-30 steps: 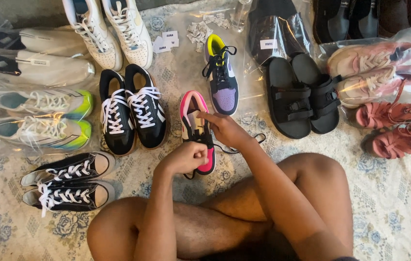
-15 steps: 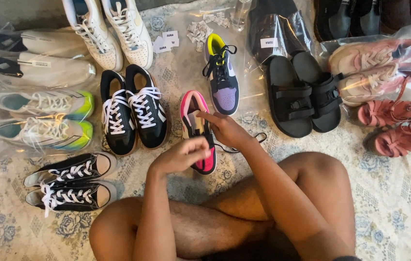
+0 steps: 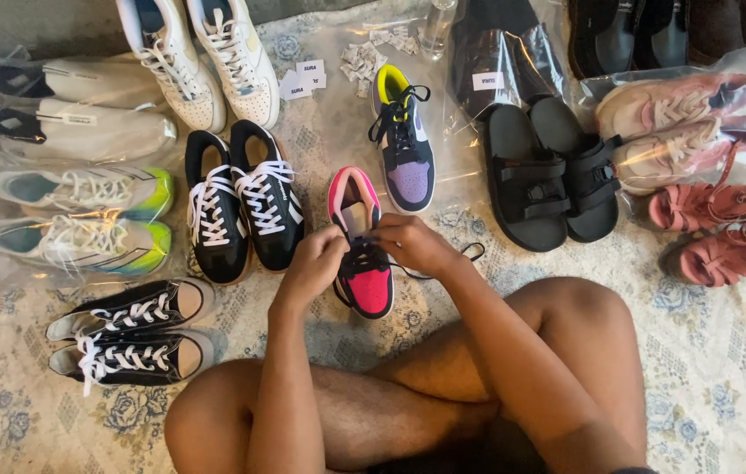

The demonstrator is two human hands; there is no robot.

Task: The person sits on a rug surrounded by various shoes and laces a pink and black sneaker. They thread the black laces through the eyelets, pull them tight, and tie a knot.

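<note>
Pink shoe (image 3: 364,254): lies sole-down on the rug (image 3: 724,369), just ahead of the person's crossed legs (image 3: 408,412). Uppers pink, laces black.
Long axis: runs near-vertical in the view, slightly slanted; red-pink toe points toward the person, open heel collar points away.
Left hand (image 3: 314,263): fingers closed together on the black laces (image 3: 360,254) at the shoe's left side, over the mid-section.
Right hand (image 3: 412,241): fingers pinched on the same laces at the shoe's right side; the two hands almost meet above the tongue.
Lace end (image 3: 465,256): a loose black loop trails on the rug to the right of the right hand.
Purple shoe (image 3: 403,140): single shoe with yellow collar, just beyond the pink shoe, same near-vertical axis, toe toward the person.
Black pair (image 3: 241,206): white-laced, side by side, just left of the pink shoe.
Low black pair (image 3: 131,338): lies crosswise near the left knee.
Green pair (image 3: 83,219): in clear bags, far left.
White pair (image 3: 201,57): top left, beyond the black pair.
Black sandals (image 3: 548,171): right of the purple shoe.
Red sandals (image 3: 724,233): right edge, well apart from the hands.
</note>
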